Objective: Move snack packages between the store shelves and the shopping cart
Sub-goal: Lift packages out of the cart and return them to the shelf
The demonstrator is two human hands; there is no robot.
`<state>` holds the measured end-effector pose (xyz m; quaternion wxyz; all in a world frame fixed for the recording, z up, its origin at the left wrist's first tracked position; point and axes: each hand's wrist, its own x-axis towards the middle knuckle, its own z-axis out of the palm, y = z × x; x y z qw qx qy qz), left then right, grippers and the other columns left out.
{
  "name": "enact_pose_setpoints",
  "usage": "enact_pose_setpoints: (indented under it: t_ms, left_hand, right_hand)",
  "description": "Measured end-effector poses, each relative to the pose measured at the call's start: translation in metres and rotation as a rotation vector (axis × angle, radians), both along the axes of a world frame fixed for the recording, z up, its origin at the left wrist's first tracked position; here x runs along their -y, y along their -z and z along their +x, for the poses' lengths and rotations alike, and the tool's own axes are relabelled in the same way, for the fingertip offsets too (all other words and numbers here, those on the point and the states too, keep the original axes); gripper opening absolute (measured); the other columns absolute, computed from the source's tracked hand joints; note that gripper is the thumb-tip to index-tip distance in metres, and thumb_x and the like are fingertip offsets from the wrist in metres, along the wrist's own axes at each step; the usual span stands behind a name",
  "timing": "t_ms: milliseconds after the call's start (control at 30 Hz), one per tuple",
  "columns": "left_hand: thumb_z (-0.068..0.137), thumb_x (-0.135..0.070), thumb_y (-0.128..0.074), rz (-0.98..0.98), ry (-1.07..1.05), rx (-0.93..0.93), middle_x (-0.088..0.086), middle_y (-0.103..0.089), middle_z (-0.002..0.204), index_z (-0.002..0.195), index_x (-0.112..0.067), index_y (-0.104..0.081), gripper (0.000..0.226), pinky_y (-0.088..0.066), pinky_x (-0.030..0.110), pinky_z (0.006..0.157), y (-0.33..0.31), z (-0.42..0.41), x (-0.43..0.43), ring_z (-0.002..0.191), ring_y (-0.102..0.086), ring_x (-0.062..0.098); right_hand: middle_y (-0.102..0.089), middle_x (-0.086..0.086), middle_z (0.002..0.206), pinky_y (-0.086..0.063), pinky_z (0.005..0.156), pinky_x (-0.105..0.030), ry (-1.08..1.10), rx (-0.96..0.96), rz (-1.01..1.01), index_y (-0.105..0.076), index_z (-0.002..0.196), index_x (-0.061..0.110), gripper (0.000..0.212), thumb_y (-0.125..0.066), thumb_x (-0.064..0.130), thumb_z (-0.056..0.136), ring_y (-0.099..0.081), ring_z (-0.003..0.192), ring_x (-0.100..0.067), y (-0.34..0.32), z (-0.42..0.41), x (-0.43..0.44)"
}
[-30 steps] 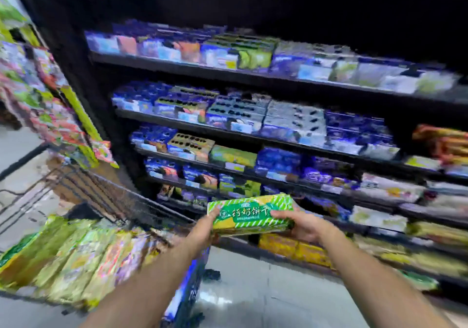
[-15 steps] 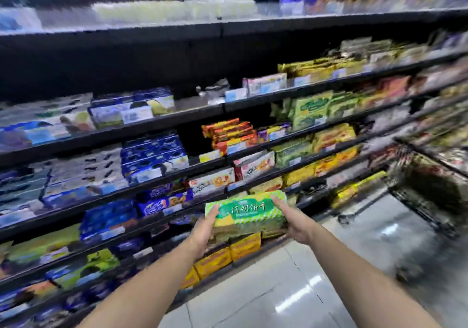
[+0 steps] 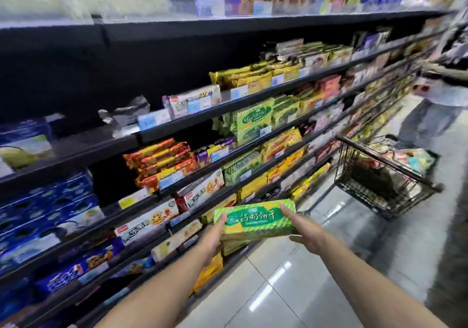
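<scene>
**Store shelves** [image 3: 177,123]: black and tiered, running the length of the aisle and stocked with biscuit packs. Similar green packs [image 3: 253,121] lie on a middle tier, which suggests where the carried package belongs.

**Shopping cart** [image 3: 379,193]: wire-sided and holding snacks. It stands farther along the shelves and close beside them, probably so that each carry is short.

**Green biscuit package** [image 3: 255,218]: a long striped wrapper with a green label, white characters and a yellow band beneath. It is held level in the air just in front of the lower shelves.

**Left hand** [image 3: 212,236] and **right hand** [image 3: 307,231]: each takes one end, and both grips hold the package. The left fingers appear to be hidden behind it. Supporting both ends keeps the long pack flat.
</scene>
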<state>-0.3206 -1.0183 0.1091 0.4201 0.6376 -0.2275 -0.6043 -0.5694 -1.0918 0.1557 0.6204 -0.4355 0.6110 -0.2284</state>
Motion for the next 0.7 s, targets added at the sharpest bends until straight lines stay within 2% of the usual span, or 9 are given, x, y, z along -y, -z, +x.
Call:
enact_pose_setpoints:
  t_ms: [67, 133, 233, 333, 467, 533, 600, 633, 700]
  left_hand:
    - [0.094, -0.063, -0.054, -0.004, -0.013, 0.043, -0.004, -0.075, 0.102, 0.113, -0.013, -0.067, 0.055, -0.049, 0.022, 0.076, 0.000, -0.010, 0.021, 0.091, -0.071, 0.017]
    - [0.092, -0.065, -0.055, -0.014, -0.019, 0.105, -0.014, -0.065, 0.094, 0.108, -0.022, -0.060, 0.046, -0.042, 0.027, 0.083, 0.001, -0.021, 0.041, 0.084, -0.061, 0.010]
    - [0.090, -0.071, -0.053, -0.020, -0.017, 0.142, -0.017, -0.065, 0.090, 0.102, -0.026, -0.061, 0.047, -0.038, 0.030, 0.087, 0.008, -0.041, 0.077, 0.082, -0.057, 0.002]
    - [0.092, -0.069, -0.052, -0.010, -0.039, 0.170, -0.022, -0.063, 0.086, 0.099, -0.029, -0.061, 0.042, -0.041, 0.028, 0.079, 0.007, -0.070, 0.108, 0.077, -0.059, -0.001]
    - [0.097, -0.052, -0.053, 0.034, -0.099, 0.136, -0.007, -0.051, 0.118, 0.099, -0.028, -0.061, 0.025, -0.033, 0.031, 0.094, 0.003, -0.113, 0.140, 0.098, -0.054, 0.010]
    - [0.091, -0.046, -0.063, 0.053, -0.118, 0.127, 0.003, -0.054, 0.127, 0.112, -0.024, -0.062, 0.030, -0.037, 0.037, 0.106, 0.003, -0.130, 0.151, 0.117, -0.054, 0.025]
    - [0.082, -0.037, -0.072, 0.067, -0.154, 0.119, 0.010, -0.062, 0.120, 0.122, -0.012, -0.062, 0.048, -0.040, 0.036, 0.097, 0.001, -0.143, 0.158, 0.109, -0.058, 0.028]
    - [0.083, -0.030, -0.074, 0.066, -0.159, 0.120, 0.011, -0.065, 0.118, 0.124, -0.007, -0.060, 0.049, -0.041, 0.036, 0.093, -0.001, -0.147, 0.161, 0.105, -0.059, 0.028]
    - [0.088, -0.019, -0.072, 0.055, -0.132, 0.125, 0.012, -0.068, 0.126, 0.127, -0.007, -0.058, 0.043, -0.043, 0.037, 0.100, 0.001, -0.149, 0.164, 0.115, -0.061, 0.029]
  right_hand:
    - [-0.071, -0.002, 0.119, -0.050, 0.089, -0.039, 0.045, 0.013, -0.013, -0.066, 0.120, 0.016, 0.061, -0.066, 0.064, 0.082, -0.063, 0.113, -0.019, 0.009, -0.013, 0.015]
    - [-0.071, -0.001, 0.117, -0.051, 0.086, -0.039, 0.043, 0.028, -0.017, -0.065, 0.120, 0.016, 0.061, -0.066, 0.065, 0.083, -0.063, 0.110, -0.018, 0.017, -0.027, 0.033]
    - [-0.069, 0.002, 0.113, -0.052, 0.088, -0.041, 0.029, 0.038, 0.005, -0.064, 0.115, 0.017, 0.056, -0.066, 0.064, 0.083, -0.063, 0.104, -0.015, 0.027, -0.049, 0.070]
    - [-0.063, -0.003, 0.119, -0.052, 0.093, -0.042, -0.022, 0.040, 0.035, -0.060, 0.119, 0.020, 0.048, -0.066, 0.057, 0.088, -0.060, 0.113, -0.022, 0.035, -0.076, 0.115]
    - [-0.063, -0.001, 0.120, -0.047, 0.101, -0.043, -0.191, 0.032, 0.050, -0.062, 0.120, 0.022, 0.041, -0.072, 0.043, 0.086, -0.057, 0.116, -0.021, 0.034, -0.119, 0.172]
    - [-0.067, 0.002, 0.122, -0.043, 0.102, -0.042, -0.298, 0.021, 0.048, -0.063, 0.121, 0.022, 0.043, -0.075, 0.042, 0.084, -0.057, 0.120, -0.019, 0.032, -0.140, 0.199]
    - [-0.072, 0.005, 0.119, -0.040, 0.097, -0.039, -0.429, 0.041, 0.037, -0.071, 0.115, 0.022, 0.043, -0.079, 0.045, 0.079, -0.059, 0.118, -0.016, 0.028, -0.157, 0.220]
    - [-0.074, 0.005, 0.117, -0.040, 0.096, -0.037, -0.494, 0.063, 0.034, -0.074, 0.110, 0.023, 0.043, -0.081, 0.046, 0.075, -0.062, 0.114, -0.014, 0.026, -0.162, 0.230]
    - [-0.074, 0.002, 0.118, -0.042, 0.097, -0.033, -0.603, 0.091, 0.024, -0.075, 0.109, 0.021, 0.041, -0.084, 0.038, 0.073, -0.067, 0.110, -0.012, 0.025, -0.168, 0.249]
